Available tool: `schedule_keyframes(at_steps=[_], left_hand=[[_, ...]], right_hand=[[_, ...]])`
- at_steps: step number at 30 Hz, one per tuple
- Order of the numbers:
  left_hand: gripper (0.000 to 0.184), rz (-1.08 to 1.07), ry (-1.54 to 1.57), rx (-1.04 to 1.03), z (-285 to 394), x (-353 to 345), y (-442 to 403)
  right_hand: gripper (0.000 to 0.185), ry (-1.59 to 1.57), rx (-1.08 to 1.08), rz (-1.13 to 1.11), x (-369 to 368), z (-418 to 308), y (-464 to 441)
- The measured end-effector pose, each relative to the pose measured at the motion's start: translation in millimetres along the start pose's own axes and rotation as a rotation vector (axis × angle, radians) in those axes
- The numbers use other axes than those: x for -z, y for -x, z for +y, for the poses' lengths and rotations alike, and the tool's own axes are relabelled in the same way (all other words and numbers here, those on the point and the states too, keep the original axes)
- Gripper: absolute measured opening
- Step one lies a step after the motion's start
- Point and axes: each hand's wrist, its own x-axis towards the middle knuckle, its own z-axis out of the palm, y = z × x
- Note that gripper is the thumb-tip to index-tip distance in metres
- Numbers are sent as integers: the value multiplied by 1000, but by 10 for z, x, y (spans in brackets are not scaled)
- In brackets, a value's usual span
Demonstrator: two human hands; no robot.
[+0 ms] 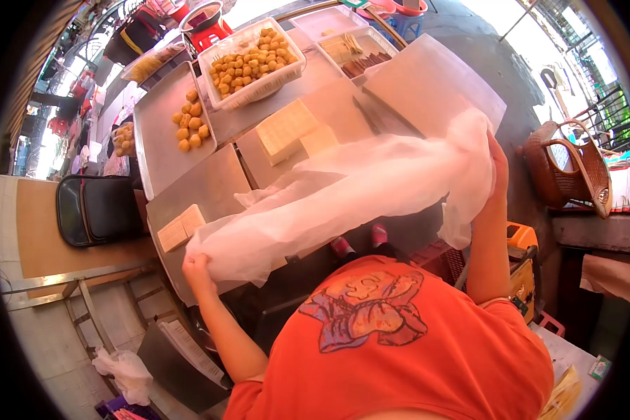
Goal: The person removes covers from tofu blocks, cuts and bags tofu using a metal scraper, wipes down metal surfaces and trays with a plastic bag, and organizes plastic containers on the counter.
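Observation:
A thin, whitish see-through cloth is stretched across the front of the metal table, bunched into folds. My left hand is closed on its lower left end. At the raised right end, my right hand grips the cloth, which partly covers the fingers. Behind the cloth lies a pale block of tofu, with a lower piece against its right side. Smaller cut tofu pieces sit near my left hand, just beyond the cloth. A dark knife lies on the board to the right of the large block.
A white basket of golden fried tofu puffs stands at the back. More puffs lie on a metal tray at left. A white tray holds sticks. A wicker chair stands right, a black stool left.

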Motion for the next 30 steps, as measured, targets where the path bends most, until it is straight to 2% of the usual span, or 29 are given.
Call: schedule_keyframes(at_steps=[2,4,6,7,8,10,11,12,14,15,17,19,22,25,26,27,29,30], left_hand=[[27,-301,21,71,197,9,162],[26,-554,11,145,752,-363,528],[26,-828,-61,73,1178,-680,794],[24,-922,-3,-98,1298,-862,884],[22,-1023,-5,-131,1451,-951,955],[22,-1050,-173,-295,1608,-976,854],[23,-1063,-255,-379,1637,-977,801],[34,-935,35,-297,1554,-941,732],[52,-962,383,-268,1553,-1003,580],[52,-976,504,-224,1533,-1044,538],[51,-968,637,-72,1326,-1146,579],[49,-926,700,81,1049,-1230,664],[48,-825,732,297,555,-1392,825],[46,-776,731,412,264,-1581,918],[46,-775,727,430,221,-1670,943],[45,-778,721,445,190,-1766,936],[44,-803,700,466,161,-1949,964],[43,-822,690,472,157,-2041,988]], right_hand=[[45,207,-52,-146,-209,200,-51],[59,416,-110,-292,-433,469,-114],[71,728,-179,-497,-549,943,-144],[75,931,-189,-640,-552,1242,-149],[70,1101,-217,-783,-684,1489,-129],[61,1127,-431,-915,-874,1898,-89],[57,977,-613,-896,-928,2013,-100],[53,970,-546,-792,-1004,1996,-123],[54,805,-581,-687,-1033,1871,-208],[54,721,-591,-633,-1036,1811,-253],[55,630,-468,-531,-963,1692,-318],[46,520,-352,-326,-874,1557,-393],[34,1085,-55,-46,-853,1400,-497],[19,1527,515,-345,-135,1553,-522],[11,1647,615,-396,-178,1550,-455],[21,1685,492,-575,-34,1608,-382],[34,1810,282,-783,-269,1544,-67],[37,1786,221,-740,-263,1550,28]])
